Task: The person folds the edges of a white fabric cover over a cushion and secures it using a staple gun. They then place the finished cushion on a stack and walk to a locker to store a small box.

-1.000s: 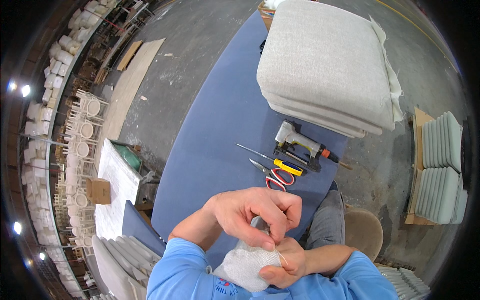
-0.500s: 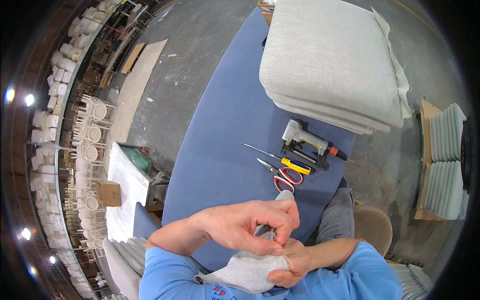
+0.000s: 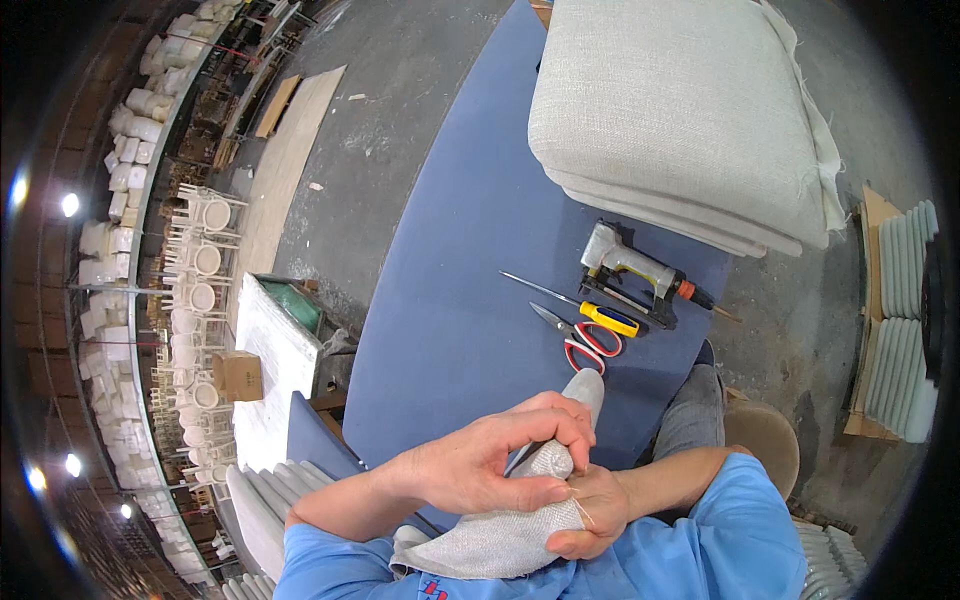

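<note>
Close to my chest, both hands hold a piece of light grey woven fabric [image 3: 500,545]. My left hand [image 3: 490,462] lies over the top of it, fingers curled and pinching the cloth. My right hand [image 3: 590,512] grips it from below and from the right. A rolled end of the fabric [image 3: 583,388] sticks out past my left fingers toward the blue table [image 3: 470,260]. On the table just beyond lie red-handled scissors [image 3: 578,342], a yellow-handled screwdriver [image 3: 590,312] and a grey staple gun [image 3: 635,268].
A stack of large grey cushions [image 3: 680,110] fills the far right of the table. White padded panels [image 3: 905,320] lean at the right. A white bench with a green tray [image 3: 290,330] and a cardboard box [image 3: 238,376] stand left, with rows of white chair frames [image 3: 190,300] beyond.
My hands have turned the fabric, and a rolled end now pokes out past my left fingers. The view has shifted slightly; the tools on the table have not moved.
</note>
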